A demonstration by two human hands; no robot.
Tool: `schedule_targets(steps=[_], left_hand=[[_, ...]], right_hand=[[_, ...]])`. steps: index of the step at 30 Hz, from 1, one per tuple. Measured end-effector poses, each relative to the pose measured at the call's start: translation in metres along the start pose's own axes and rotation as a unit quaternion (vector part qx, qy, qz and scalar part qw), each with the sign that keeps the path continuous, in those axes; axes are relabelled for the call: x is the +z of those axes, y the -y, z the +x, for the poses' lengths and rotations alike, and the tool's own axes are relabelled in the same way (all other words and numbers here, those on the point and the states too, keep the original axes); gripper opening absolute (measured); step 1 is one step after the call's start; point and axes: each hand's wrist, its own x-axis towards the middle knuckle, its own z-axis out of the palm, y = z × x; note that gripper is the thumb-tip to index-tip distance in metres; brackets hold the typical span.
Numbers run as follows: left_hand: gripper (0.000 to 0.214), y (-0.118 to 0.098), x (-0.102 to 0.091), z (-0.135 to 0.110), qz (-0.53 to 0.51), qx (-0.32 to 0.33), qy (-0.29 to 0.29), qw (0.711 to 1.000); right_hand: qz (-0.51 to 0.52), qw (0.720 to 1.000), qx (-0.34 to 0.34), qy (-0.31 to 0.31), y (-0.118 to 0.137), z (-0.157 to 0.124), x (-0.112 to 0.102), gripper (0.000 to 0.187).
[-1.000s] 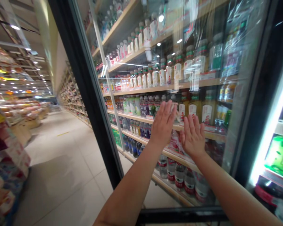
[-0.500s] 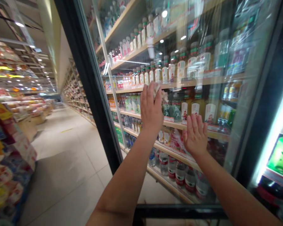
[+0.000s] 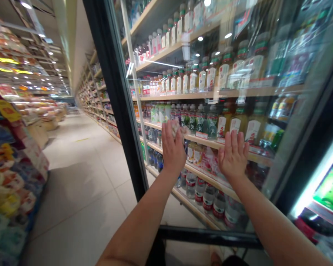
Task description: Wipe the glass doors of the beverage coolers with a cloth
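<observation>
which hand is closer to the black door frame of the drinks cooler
Left. The left hand is just to the right of the black door frame, and the right hand is farther right across the glass.

Head view looks forward, seemingly close to glass cooler doors (image 3: 255, 62).

I'm looking along a supermarket aisle, its pale tiled floor (image 3: 80, 184) running between packed wall shelving (image 3: 96, 99) and stacked displays of packaged goods (image 3: 13, 177), with rows of ceiling spotlights (image 3: 41, 36) shining down overhead.
</observation>
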Motion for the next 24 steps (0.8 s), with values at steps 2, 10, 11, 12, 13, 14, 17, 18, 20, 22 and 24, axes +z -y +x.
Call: schedule_targets(steps=[2, 10, 11, 12, 13, 14, 17, 18, 20, 22, 24], left_hand=[[0.047, -0.001, -0.006, -0.023, -0.022, 0.079, 0.031, 0.996], [0.058, 0.060, -0.035, 0.001, 0.036, 0.013, 0.017, 0.999], [0.060, 0.062, -0.036, 0.002, 0.043, 0.000, 0.016, 0.999], [0.060, 0.060, -0.035, -0.001, 0.042, 0.002, 0.021, 0.999], [0.059, 0.055, -0.034, -0.008, 0.033, 0.022, 0.033, 0.999], [0.057, 0.050, -0.033, -0.017, 0.017, 0.054, 0.048, 0.997], [0.047, 0.038, -0.032, -0.036, -0.015, 0.131, 0.087, 0.987], [0.046, 0.038, -0.031, -0.034, -0.016, 0.135, 0.091, 0.987], [0.048, 0.041, -0.028, -0.017, -0.001, 0.098, 0.074, 0.992], [0.053, 0.041, -0.021, 0.008, 0.019, 0.024, 0.038, 0.999], [0.054, 0.032, -0.010, 0.033, 0.015, -0.037, -0.001, 0.999]], right_hand=[[0.000, 1.000, -0.002, -0.001, 0.000, -0.001, -0.002, 0.067], [0.018, 0.999, -0.033, -0.015, -0.012, 0.043, -0.023, 0.067], [0.015, 0.999, -0.037, -0.005, -0.012, 0.051, -0.022, 0.067], [0.013, 0.999, -0.041, 0.010, -0.011, 0.057, -0.020, 0.068], [0.012, 0.999, -0.044, 0.028, -0.010, 0.062, -0.018, 0.069], [0.012, 0.998, -0.044, 0.042, -0.008, 0.065, -0.015, 0.070], [0.013, 0.998, -0.028, 0.050, -0.004, 0.064, -0.006, 0.071], [0.014, 0.998, -0.026, 0.046, -0.003, 0.063, -0.005, 0.070], [0.020, 0.999, -0.029, 0.034, -0.003, 0.060, -0.003, 0.070], [0.025, 0.999, -0.031, 0.027, -0.004, 0.058, -0.004, 0.068], [0.030, 0.999, -0.022, 0.035, -0.005, 0.058, -0.005, 0.063]])
